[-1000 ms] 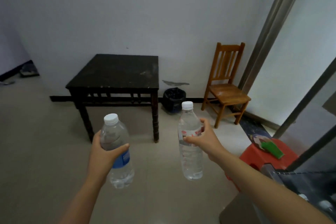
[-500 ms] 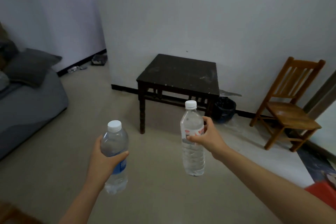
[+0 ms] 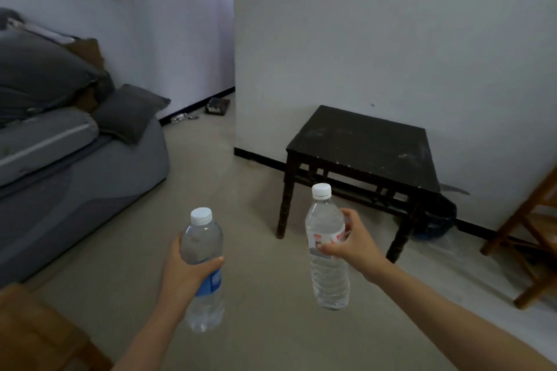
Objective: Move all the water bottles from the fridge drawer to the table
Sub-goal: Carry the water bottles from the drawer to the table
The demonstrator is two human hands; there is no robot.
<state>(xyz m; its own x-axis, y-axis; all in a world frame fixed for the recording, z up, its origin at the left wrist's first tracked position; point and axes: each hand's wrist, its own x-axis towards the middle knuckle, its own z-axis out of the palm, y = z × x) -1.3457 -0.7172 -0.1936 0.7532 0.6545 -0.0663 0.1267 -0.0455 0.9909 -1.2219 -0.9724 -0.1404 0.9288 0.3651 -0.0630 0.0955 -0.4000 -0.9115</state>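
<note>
My left hand grips a clear water bottle with a blue label around its middle, held upright over the floor. A taller clear water bottle with a red and white label stands upright in my right hand, whose fingers wrap its upper part. Both bottles have white caps. The dark wooden table stands against the white wall ahead and to the right, beyond the bottles, its top bare. The fridge drawer is out of view.
A grey sofa with dark cushions fills the left side. A black bin sits under the table's right end. A wooden chair is at the right edge, and brown wooden furniture at the bottom left. Bare floor lies between me and the table.
The view has swung left: the table and chair slid right, the red stool left the frame, and the sofa came in. Both hands still hold their bottles.
</note>
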